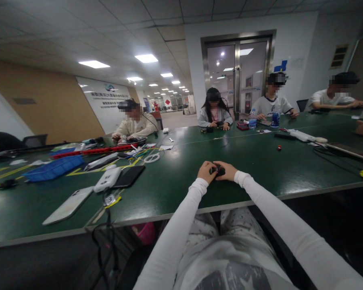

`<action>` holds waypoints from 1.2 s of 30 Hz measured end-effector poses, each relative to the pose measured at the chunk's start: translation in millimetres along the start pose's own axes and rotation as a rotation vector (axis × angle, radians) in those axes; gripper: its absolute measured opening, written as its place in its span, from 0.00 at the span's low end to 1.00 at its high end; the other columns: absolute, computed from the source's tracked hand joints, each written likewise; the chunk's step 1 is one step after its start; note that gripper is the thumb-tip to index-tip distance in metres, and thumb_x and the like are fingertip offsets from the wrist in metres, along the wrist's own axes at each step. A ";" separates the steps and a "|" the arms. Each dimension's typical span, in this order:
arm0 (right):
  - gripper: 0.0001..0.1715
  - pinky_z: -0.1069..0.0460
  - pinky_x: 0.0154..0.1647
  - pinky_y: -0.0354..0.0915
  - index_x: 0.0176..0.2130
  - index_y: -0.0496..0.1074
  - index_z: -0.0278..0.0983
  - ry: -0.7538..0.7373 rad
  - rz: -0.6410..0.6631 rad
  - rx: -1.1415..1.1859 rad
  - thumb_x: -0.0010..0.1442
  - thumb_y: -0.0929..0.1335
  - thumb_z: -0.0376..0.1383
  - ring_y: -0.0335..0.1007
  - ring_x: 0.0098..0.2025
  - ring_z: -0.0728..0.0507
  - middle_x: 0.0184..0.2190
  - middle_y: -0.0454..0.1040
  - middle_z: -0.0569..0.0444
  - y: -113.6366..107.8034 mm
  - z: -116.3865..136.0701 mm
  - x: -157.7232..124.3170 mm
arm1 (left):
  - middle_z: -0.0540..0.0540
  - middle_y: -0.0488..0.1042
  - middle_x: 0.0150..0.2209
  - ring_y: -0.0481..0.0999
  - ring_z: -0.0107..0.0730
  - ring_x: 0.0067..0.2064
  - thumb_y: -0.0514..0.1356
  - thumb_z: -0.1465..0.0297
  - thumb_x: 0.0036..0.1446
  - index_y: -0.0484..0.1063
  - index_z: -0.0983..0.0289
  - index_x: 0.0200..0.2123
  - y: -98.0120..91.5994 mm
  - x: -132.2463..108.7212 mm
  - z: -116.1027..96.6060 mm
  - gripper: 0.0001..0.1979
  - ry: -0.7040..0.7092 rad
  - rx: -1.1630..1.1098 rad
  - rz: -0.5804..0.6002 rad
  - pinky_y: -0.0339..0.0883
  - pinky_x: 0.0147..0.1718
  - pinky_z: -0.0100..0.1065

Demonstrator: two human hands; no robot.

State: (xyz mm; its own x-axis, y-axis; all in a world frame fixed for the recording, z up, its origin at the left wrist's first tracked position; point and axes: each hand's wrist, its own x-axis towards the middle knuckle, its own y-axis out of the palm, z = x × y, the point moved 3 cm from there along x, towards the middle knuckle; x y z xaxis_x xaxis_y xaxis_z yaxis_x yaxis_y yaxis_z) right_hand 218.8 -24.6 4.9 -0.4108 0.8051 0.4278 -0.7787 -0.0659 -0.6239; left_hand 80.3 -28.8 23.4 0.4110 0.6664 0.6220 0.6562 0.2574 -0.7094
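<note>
My left hand (206, 172) and my right hand (227, 171) meet over the green table, a little in from its near edge. Between them is a small black object (220, 170), too dark and small for me to tell its kind. Fingers of both hands curl round it, the left from one side and the right from the other. Part of the object is hidden behind the fingers. White sleeves cover both forearms up to the wrists.
On the left lie a white phone (69, 204), a black phone (129, 176), a white power bank (107, 179), a blue tray (55, 168) and a white coiled cable (151, 158). A small red object (279, 148) sits to the right. Several people sit across the table.
</note>
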 end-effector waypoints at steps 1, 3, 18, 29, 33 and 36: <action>0.46 0.48 0.42 0.60 0.52 0.55 0.37 -0.001 -0.002 -0.003 0.34 0.72 0.39 0.64 0.38 0.45 0.46 0.63 0.48 -0.2 0.5 -0.1 | 0.53 0.63 0.36 0.64 0.28 0.40 0.57 0.75 0.40 0.68 0.63 0.31 -0.6 0.0 -0.9 0.10 0.003 -0.001 -0.002 0.61 0.41 0.33; 0.45 0.48 0.42 0.60 0.51 0.56 0.37 -0.002 -0.002 -0.007 0.33 0.72 0.39 0.64 0.38 0.45 0.44 0.64 0.49 -0.6 1.3 -0.1 | 0.53 0.63 0.37 0.64 0.28 0.40 0.57 0.75 0.40 0.68 0.64 0.31 -1.3 -0.1 -2.4 0.10 0.009 -0.005 -0.002 0.60 0.41 0.32; 0.42 0.48 0.43 0.59 0.47 0.58 0.37 0.018 -0.027 -0.041 0.32 0.72 0.40 0.64 0.40 0.44 0.41 0.66 0.51 -0.7 1.4 0.2 | 0.54 0.64 0.37 0.64 0.29 0.41 0.57 0.74 0.41 0.69 0.63 0.32 -2.9 0.2 -3.6 0.10 -0.043 -0.068 0.005 0.61 0.42 0.34; 0.43 0.48 0.44 0.59 0.48 0.58 0.38 0.075 -0.002 -0.015 0.32 0.73 0.40 0.65 0.40 0.44 0.42 0.66 0.51 -1.2 -0.2 -0.3 | 0.53 0.70 0.29 0.68 0.25 0.30 0.60 0.65 0.40 0.69 0.66 0.35 -5.7 6.2 35.6 0.17 -0.493 -0.657 -0.278 0.63 0.29 0.28; 0.43 0.48 0.43 0.59 0.48 0.58 0.38 0.086 -0.003 -0.022 0.32 0.73 0.41 0.64 0.40 0.43 0.42 0.66 0.51 -0.3 -2.6 0.0 | 0.56 0.71 0.34 0.70 0.25 0.30 0.60 0.63 0.37 0.67 0.65 0.38 -7.2 3.2 50.4 0.22 -0.699 -0.891 -0.428 0.60 0.22 0.24; 0.43 0.47 0.44 0.59 0.48 0.58 0.39 0.096 0.004 -0.024 0.32 0.73 0.42 0.64 0.41 0.43 0.41 0.66 0.50 -0.2 -3.8 0.3 | 0.56 0.71 0.35 0.71 0.25 0.30 0.60 0.61 0.39 0.66 0.64 0.40 -9.9 0.8 54.8 0.22 -0.777 -0.923 -0.503 0.59 0.21 0.23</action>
State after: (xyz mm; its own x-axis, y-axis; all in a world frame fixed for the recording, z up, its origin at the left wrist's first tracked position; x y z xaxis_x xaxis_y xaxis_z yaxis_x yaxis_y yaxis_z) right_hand 220.7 -22.1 2.6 -0.3659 0.8577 0.3613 -0.7649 -0.0560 -0.6417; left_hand 39.5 7.4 12.7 -0.2720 0.9457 0.1780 0.9470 0.2302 0.2242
